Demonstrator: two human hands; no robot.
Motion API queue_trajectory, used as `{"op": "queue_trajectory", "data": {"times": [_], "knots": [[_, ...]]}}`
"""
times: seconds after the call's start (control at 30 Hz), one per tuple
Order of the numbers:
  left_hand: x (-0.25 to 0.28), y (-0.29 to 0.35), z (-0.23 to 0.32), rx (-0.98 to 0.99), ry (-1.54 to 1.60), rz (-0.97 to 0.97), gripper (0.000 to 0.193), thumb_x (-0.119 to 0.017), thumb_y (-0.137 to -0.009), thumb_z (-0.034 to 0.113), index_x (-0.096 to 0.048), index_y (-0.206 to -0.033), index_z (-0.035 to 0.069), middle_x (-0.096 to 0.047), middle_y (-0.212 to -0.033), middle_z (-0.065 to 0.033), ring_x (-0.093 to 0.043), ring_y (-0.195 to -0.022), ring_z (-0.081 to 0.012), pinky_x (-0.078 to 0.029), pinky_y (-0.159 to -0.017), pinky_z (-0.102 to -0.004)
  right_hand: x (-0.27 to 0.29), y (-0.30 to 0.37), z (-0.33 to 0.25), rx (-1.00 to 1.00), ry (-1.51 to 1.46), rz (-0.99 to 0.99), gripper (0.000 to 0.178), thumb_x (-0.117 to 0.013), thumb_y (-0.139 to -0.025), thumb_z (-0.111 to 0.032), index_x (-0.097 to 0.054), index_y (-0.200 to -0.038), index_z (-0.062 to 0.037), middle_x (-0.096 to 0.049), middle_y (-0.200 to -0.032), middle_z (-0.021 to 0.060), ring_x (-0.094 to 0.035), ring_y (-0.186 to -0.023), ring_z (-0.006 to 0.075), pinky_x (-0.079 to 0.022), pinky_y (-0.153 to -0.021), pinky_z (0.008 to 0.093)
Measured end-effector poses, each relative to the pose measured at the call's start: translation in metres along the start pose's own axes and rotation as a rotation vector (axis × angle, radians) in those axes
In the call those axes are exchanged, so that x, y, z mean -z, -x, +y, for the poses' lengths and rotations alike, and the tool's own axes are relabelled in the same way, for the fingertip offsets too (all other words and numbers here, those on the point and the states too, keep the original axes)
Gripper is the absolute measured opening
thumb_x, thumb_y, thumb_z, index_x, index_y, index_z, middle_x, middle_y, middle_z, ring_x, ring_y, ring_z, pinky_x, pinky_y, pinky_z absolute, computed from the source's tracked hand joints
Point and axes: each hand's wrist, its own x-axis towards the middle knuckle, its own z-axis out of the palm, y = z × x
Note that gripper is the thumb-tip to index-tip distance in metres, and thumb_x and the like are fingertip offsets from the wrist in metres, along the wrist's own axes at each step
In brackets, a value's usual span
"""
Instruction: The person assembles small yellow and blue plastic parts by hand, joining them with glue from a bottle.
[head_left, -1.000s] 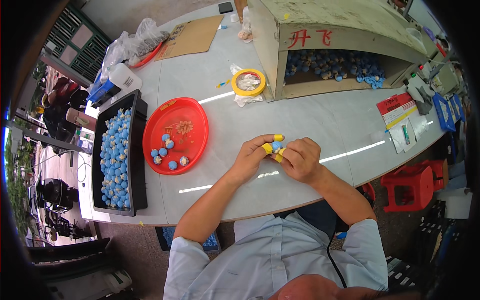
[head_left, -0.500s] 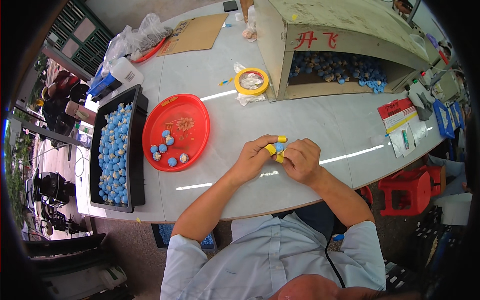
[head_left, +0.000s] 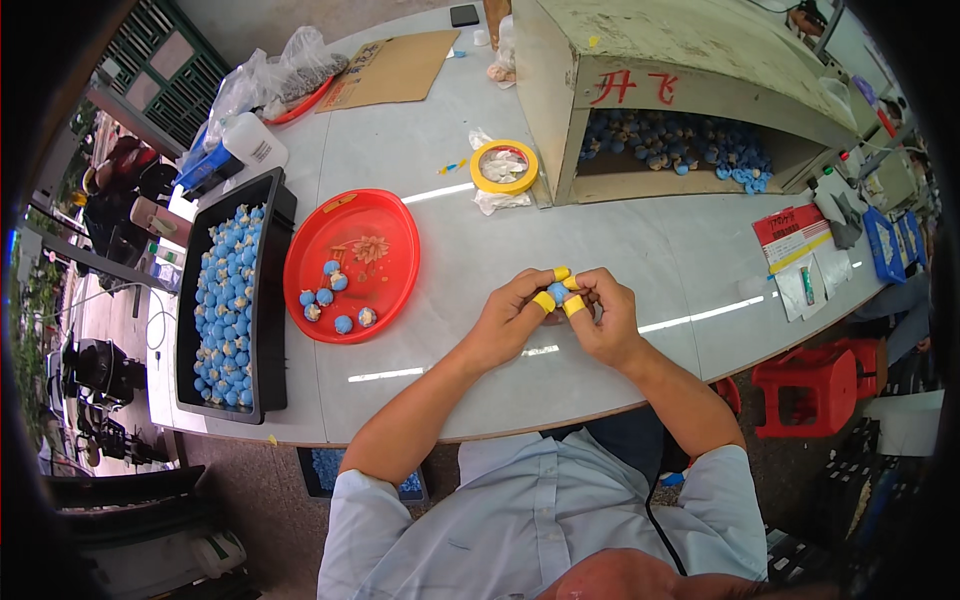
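Between the fingertips of both hands, above the table, is a small blue ball [head_left: 557,292]. My left hand [head_left: 507,318] pinches it from the left with thumb and forefinger, both wrapped in yellow tape. From the other side my right hand [head_left: 610,322] grips the same ball, its thumb and forefinger tips also yellow. To the left of my hands lies a red round tray [head_left: 392,285] with several blue-and-beige balls [head_left: 324,296] in it. Further left stands a black bin [head_left: 270,345], filled with many more such balls [head_left: 226,310].
A yellow tape roll [head_left: 483,180] lies beyond my hands, beside a wooden cabinet [head_left: 600,60] with blue pieces [head_left: 680,145] inside. Flattened cardboard [head_left: 400,70] lies at the back, a red-and-white packet [head_left: 793,235] at the right. Red stools [head_left: 800,390] stand below the table edge.
My right hand's fingers have uncurled from over the ball; its yellow-taped thumb and forefinger now show against it. The left hand has stayed nearly in place.
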Motion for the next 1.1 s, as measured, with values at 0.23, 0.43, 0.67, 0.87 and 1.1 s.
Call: {"op": "queue_trajectory", "data": {"times": [0.23,0.43,0.67,0.87,1.1], "knots": [[0.000,0.000,-0.006,0.058,0.084,0.020,0.034,-0.044,-0.099,0.005,-0.051,-0.132,-0.002,-0.055,-0.117,-0.0074,-0.056,-0.105,-0.0150,-0.049,-0.090,-0.0282,-0.002,-0.002,0.000,0.071,0.077,0.027,0.011,-0.058,-0.087,0.002,-0.052,-0.097,0.0016,-0.060,-0.074,0.0051,-0.054,-0.056,0.0072,-0.044,-0.050,0.0213],[-0.001,0.000,-0.002,0.027,-0.003,0.015,0.034,-0.044,-0.100,0.007,-0.050,-0.133,-0.001,-0.055,-0.121,-0.0078,-0.056,-0.108,-0.0157,-0.050,-0.091,-0.0302,0.001,-0.002,-0.003,0.034,0.069,-0.014,0.012,-0.057,-0.087,0.003,-0.051,-0.098,0.0016,-0.061,-0.076,0.0054,-0.056,-0.058,0.0071,-0.045,-0.051,0.0214],[0.003,-0.001,-0.011,0.101,0.112,0.020,0.035,-0.042,-0.102,0.010,-0.050,-0.134,-0.003,-0.058,-0.121,-0.0118,-0.060,-0.107,-0.0192,-0.053,-0.090,-0.0318,-0.002,-0.001,0.000,0.030,0.063,0.000,0.012,-0.056,-0.087,0.003,-0.051,-0.098,0.0022,-0.061,-0.076,0.0062,-0.056,-0.059,0.0062,-0.045,-0.051,0.0212],[0.008,-0.001,-0.018,0.170,0.141,-0.024,0.036,-0.042,-0.102,0.012,-0.049,-0.134,-0.005,-0.060,-0.121,-0.0138,-0.061,-0.107,-0.0201,-0.053,-0.089,-0.0324,0.000,-0.002,0.003,-0.035,-0.045,-0.012,0.007,-0.055,-0.087,0.003,-0.051,-0.094,0.0022,-0.060,-0.073,0.0050,-0.054,-0.058,0.0049,-0.043,-0.050,0.0208],[0.000,-0.001,-0.010,0.108,0.002,0.007,0.037,-0.036,-0.100,0.006,-0.049,-0.133,-0.006,-0.061,-0.117,-0.0146,-0.063,-0.102,-0.0204,-0.053,-0.090,-0.0318,-0.002,-0.003,0.001,-0.126,0.000,-0.029,0.007,-0.058,-0.087,0.002,-0.051,-0.089,0.0007,-0.056,-0.064,0.0016,-0.050,-0.052,0.0025,-0.039,-0.046,0.0208]]}}
